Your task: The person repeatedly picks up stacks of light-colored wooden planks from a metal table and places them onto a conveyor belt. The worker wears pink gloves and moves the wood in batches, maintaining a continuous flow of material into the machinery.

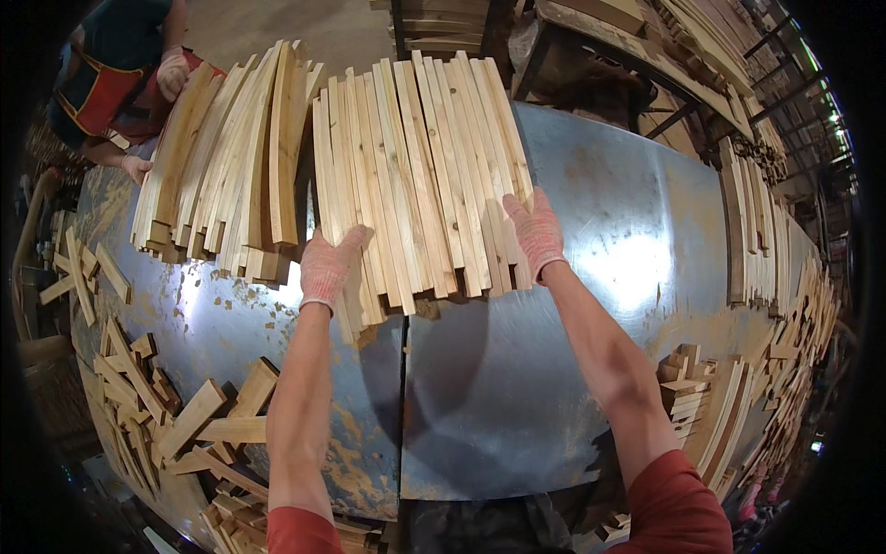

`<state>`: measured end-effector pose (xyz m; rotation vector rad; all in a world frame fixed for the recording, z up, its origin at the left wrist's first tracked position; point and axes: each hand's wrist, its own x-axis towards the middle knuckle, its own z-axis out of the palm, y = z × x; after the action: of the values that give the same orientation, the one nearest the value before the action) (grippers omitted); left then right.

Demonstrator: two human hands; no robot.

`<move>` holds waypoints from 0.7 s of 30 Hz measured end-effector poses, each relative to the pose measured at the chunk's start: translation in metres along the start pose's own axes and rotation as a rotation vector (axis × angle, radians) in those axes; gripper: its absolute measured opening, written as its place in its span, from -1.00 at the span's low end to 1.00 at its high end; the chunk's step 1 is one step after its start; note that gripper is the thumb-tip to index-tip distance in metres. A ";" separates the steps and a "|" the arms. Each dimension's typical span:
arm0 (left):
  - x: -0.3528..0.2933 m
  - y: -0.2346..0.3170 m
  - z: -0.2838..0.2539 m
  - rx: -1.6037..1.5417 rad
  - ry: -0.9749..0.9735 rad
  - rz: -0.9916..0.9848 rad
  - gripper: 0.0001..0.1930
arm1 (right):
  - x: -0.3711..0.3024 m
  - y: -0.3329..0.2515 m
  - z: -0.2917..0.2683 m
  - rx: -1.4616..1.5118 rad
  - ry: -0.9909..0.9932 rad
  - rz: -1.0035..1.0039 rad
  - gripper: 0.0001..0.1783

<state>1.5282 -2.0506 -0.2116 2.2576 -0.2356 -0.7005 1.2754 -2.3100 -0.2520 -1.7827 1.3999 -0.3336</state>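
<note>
A row of long pale wooden strips (420, 175) lies side by side on the metal table (498, 388), its near ends uneven. My left hand (330, 266), in a pinkish knit glove, grips the row's near left corner. On the right edge, near the front, my right hand (537, 231) in a matching glove presses against the outermost strip, thumb toward the top. Between them the two hands clasp the row from both sides; some of their fingers are hidden. Just left of it sits a second stack of thicker wooden strips (231, 166).
Beyond the left stack stands a co-worker in a red apron (100, 97), one gloved hand (172, 74) by the stack. Loose wood offcuts (198, 420) are heaped at the lower left. More strips (752, 222) lie along the right. A seam (403, 406) splits the tabletop.
</note>
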 end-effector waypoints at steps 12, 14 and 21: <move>-0.286 -0.086 0.018 0.212 -0.153 -0.079 -0.13 | -0.266 0.115 -0.128 0.051 0.010 0.268 -0.32; -0.348 -0.112 0.020 0.207 -0.247 -0.116 -0.03 | -0.328 0.162 -0.146 0.002 0.083 0.318 -0.27; -0.464 -0.200 0.020 0.199 -0.406 0.020 0.06 | -0.465 0.264 -0.200 0.066 0.017 0.473 -0.18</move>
<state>1.1222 -1.7518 -0.1724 2.2734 -0.5429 -1.1669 0.8056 -1.9906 -0.1944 -1.3438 1.7454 -0.1387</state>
